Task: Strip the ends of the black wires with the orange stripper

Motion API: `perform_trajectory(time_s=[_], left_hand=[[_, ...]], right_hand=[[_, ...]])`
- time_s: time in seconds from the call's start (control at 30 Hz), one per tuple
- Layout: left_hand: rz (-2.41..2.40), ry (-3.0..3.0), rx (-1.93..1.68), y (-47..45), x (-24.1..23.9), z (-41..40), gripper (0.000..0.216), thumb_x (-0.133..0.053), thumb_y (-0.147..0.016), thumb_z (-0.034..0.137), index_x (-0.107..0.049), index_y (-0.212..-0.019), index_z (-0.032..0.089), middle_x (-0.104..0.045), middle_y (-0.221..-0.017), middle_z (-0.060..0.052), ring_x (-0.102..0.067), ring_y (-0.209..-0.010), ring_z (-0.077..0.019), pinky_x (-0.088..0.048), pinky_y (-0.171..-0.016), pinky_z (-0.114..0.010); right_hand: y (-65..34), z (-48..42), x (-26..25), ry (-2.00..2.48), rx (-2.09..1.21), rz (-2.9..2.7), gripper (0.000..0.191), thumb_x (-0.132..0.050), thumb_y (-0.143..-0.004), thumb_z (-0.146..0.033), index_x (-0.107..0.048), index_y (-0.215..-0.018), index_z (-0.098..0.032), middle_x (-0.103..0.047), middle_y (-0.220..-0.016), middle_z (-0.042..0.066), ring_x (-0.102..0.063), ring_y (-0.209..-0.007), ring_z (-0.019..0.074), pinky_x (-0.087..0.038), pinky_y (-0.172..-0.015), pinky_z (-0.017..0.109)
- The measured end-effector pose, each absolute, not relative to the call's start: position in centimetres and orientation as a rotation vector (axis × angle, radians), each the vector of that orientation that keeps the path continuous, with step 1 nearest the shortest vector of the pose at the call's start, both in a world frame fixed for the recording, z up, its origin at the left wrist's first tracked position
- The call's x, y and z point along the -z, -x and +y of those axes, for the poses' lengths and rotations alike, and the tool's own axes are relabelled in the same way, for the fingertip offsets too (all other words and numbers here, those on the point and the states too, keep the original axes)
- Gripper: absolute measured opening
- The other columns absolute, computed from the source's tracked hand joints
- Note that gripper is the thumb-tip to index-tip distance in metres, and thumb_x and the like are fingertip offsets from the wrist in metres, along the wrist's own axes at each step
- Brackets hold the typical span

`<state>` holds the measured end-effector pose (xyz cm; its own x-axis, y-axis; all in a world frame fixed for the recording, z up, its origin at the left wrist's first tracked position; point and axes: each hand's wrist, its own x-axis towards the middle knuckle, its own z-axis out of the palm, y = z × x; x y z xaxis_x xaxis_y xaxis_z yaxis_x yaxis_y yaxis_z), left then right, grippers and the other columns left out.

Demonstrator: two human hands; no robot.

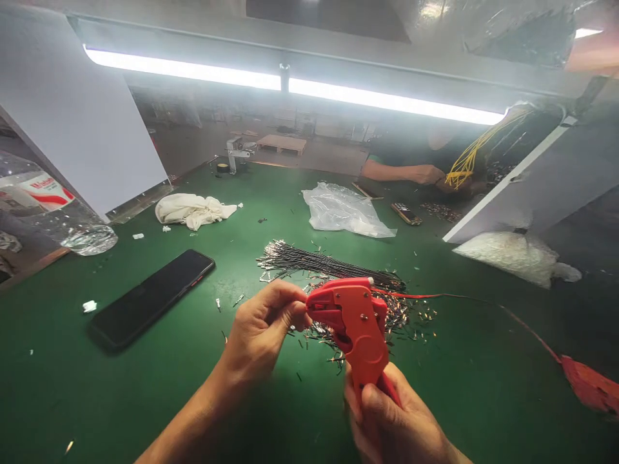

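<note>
My right hand (394, 412) is wrapped round the handles of a red wire stripper (365, 345), its jaws pointing left. At the jaw tips, the thumb and forefinger of my left hand (264, 325) are pinched together; whatever they hold is too small or hidden to make out. Just behind the tool lies a bundle of black wires (333, 263) with bare or terminal-tipped ends at the left. A heap of short wire scraps (396, 312) spreads beneath and behind the stripper, partly hidden by it. Several loose metal terminals (238, 299) are scattered left of the heap.
A black phone (155, 296) and a large water bottle (53, 206) are on the left. Farther back lie a white cloth (193, 209) and a clear plastic bag (343, 209). A red cord (435, 296) runs rightward. Across the table, a person's hand (428, 174) is near yellow wires (464, 167).
</note>
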<state>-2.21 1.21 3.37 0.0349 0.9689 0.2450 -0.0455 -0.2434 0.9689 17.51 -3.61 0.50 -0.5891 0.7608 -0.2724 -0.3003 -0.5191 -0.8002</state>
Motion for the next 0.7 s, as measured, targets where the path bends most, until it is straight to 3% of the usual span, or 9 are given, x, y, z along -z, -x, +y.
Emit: perform_trajectory(time_s=[0.17,0.37,0.7], left_hand=[[0.986,-1.353,-1.266,2.5,-3.9,1.4,0.023,-0.06,-0.088,0.036,-0.063,-0.079,0.015,-0.062,-0.062,-0.001,-0.056,-0.059,-0.0101,-0.049,-0.059,-0.022],[0.971,-1.282,-1.194,2.3,-4.1,1.4,0.033,-0.059,-0.087,0.045,-0.056,-0.073,0.016,-0.059,-0.058,0.0,-0.052,-0.055,-0.0103,-0.044,-0.055,-0.024],[1.012,-1.327,-1.209,2.6,-4.3,1.4,0.023,-0.06,-0.085,0.037,-0.056,-0.076,0.016,-0.056,-0.058,0.001,-0.051,-0.055,-0.0102,-0.042,-0.052,-0.024]], right_hand=[[-17.7,-3.6,-0.2,0.786,-2.159,-0.965,0.049,-0.068,-0.079,-0.062,-0.049,-0.073,-0.017,-0.042,-0.051,-0.007,-0.04,-0.041,0.0047,-0.03,-0.041,0.018],[-17.7,-3.5,0.3,0.655,-2.257,-0.907,0.044,-0.07,-0.08,-0.056,-0.053,-0.087,-0.015,-0.056,-0.062,-0.002,-0.051,-0.05,0.0074,-0.041,-0.05,0.019],[-17.6,-3.5,1.4,0.439,-2.287,-0.846,0.04,-0.065,-0.084,-0.05,-0.057,-0.094,-0.012,-0.063,-0.066,0.005,-0.056,-0.053,0.0105,-0.046,-0.054,0.021]])
